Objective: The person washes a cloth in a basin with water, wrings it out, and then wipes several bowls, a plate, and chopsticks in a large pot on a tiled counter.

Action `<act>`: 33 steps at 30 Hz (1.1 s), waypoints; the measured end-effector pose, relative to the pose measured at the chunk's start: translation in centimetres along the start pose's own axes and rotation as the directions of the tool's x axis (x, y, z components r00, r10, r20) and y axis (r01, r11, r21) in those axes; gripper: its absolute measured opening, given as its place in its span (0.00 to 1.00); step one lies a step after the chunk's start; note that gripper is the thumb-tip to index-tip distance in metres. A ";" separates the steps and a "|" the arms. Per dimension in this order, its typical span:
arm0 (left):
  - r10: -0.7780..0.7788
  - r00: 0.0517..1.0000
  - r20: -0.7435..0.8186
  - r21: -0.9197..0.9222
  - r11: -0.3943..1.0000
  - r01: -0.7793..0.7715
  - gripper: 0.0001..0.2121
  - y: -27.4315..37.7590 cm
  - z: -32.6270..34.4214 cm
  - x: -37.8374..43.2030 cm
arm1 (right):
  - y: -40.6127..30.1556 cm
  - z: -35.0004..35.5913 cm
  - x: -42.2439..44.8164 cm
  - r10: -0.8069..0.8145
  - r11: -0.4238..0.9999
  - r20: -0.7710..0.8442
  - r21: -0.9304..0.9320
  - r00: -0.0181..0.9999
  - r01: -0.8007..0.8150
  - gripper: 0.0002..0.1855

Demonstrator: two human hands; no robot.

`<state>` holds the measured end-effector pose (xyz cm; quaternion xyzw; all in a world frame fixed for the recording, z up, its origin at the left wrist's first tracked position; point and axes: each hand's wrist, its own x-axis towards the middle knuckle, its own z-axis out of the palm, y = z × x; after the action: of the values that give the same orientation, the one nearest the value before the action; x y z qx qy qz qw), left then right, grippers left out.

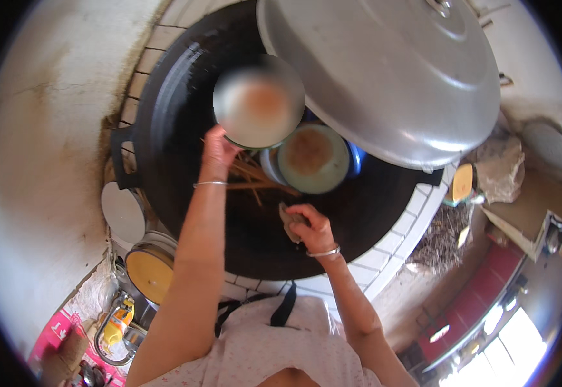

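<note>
My left hand (220,149) grips the lower left rim of a round white dish (242,128), which it holds above a large black iron wok (261,242). The face of this dish is blurred, with a brownish patch in the middle. Pinched in my right hand (315,226) is a small greyish-beige cloth (290,223), low over the wok. Between the hands, a second round dish (337,169) with a brown patch lies in the wok, overlapping a blue vessel (355,158). Several wooden sticks (254,178) lie beside it, partly hidden.
A big metal lid (397,82) leans over the wok's right side. White tiles (392,251) edge the stove. At left stand a white lid (124,213), a yellow basin (150,275) and a faucet (104,334). Dry twigs (440,237) lie at right.
</note>
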<state>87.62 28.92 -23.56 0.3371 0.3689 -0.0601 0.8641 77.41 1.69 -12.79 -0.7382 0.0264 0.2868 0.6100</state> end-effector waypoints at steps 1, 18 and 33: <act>0.039 0.999 0.014 -0.002 0.999 -0.039 0.16 0.4 0.6 -0.6 | 0.0 -0.5 -0.4 0.022 1.000 -0.019 -0.004 1.000 -0.022 0.17; -0.123 0.934 0.337 0.395 0.918 -0.022 0.33 -6.7 9.3 -16.7 | -0.4 -11.5 -9.3 0.202 0.868 -0.457 0.493 0.866 0.057 0.19; -0.365 0.771 0.522 0.776 -0.172 -0.607 0.33 4.4 7.5 -20.5 | -0.8 -10.0 -8.8 0.195 0.837 -0.395 0.544 0.898 0.058 0.18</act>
<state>78.91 24.57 -3.57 0.8637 -0.1535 -0.3272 0.3512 74.25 -10.04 -7.18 -0.5781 0.2689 0.1176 0.7613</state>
